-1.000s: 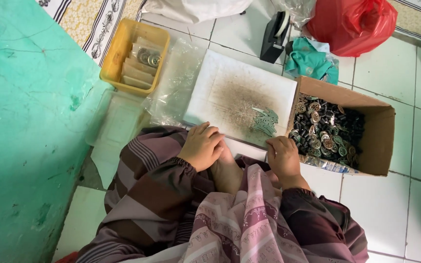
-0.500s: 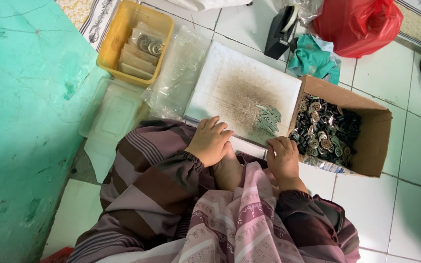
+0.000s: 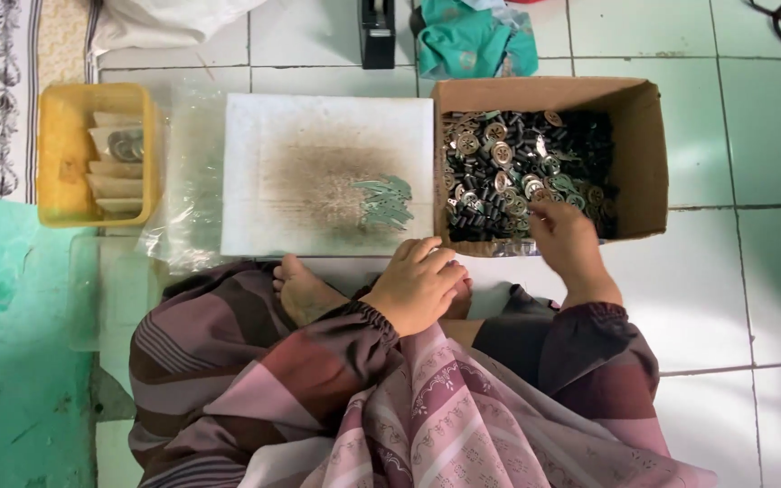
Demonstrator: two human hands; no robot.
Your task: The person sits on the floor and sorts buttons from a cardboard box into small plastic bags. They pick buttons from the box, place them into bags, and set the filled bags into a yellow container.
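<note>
While my right hand (image 3: pixel 564 237) digs curled fingers into the brown cardboard box (image 3: pixel 645 154) of small dark metal parts (image 3: pixel 524 172), grip unclear, pieces could spill; left hand (image 3: pixel 418 285) rests loosely bent, empty.

Bare white board (image 3: pixel 318 154) open to reach, cardboard box (image 3: pixel 648 154) walls fencing the buttons (image 3: pixel 517 172), yellow tray (image 3: pixel 56 154) far left.

the person is wearing a striped maroon-and-grey garment with gathered cuffs. a pink patterned cloth is draping at 6 o'clock.
</note>
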